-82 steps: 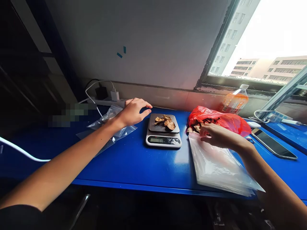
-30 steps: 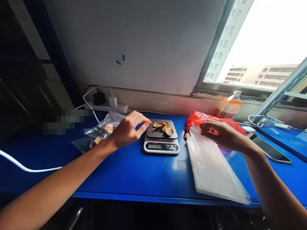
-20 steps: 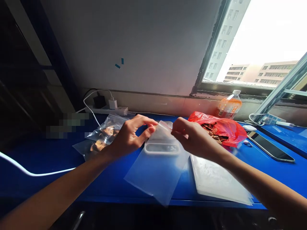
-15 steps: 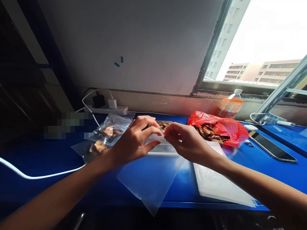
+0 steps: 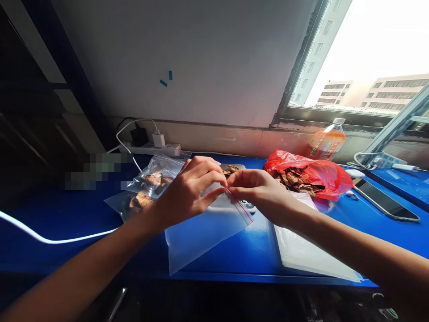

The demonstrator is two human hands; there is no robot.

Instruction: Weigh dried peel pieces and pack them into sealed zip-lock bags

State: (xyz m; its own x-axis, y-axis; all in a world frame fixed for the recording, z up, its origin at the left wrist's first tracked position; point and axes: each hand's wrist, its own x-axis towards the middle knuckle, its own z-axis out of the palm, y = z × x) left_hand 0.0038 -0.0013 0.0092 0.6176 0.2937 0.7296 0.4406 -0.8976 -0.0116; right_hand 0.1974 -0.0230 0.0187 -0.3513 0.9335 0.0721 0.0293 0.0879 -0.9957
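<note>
A clear zip-lock bag (image 5: 197,243) with a red line along its seal hangs from my fingers over the blue table. My left hand (image 5: 197,185) pinches the bag's top edge between thumb and fingertips. Close beside it, my right hand (image 5: 256,192) grips the same edge, fingertips nearly touching the left ones. The bag looks flat, with nothing visible inside. Behind the hands, brown dried slices (image 5: 230,170) lie on what looks like a small scale (image 5: 241,167), mostly hidden by my hands and the bag.
Filled clear bags of dried slices (image 5: 140,200) lie at left. At right are a red plastic bag (image 5: 338,181) of slices, a stack of flat clear bags (image 5: 311,252), a phone (image 5: 385,199) and an orange drink bottle (image 5: 326,141). A power strip (image 5: 170,150) sits by the wall.
My left fingers have closed onto the bag's edge. The bag has swung round, its red-lined seal now showing below my right hand.
</note>
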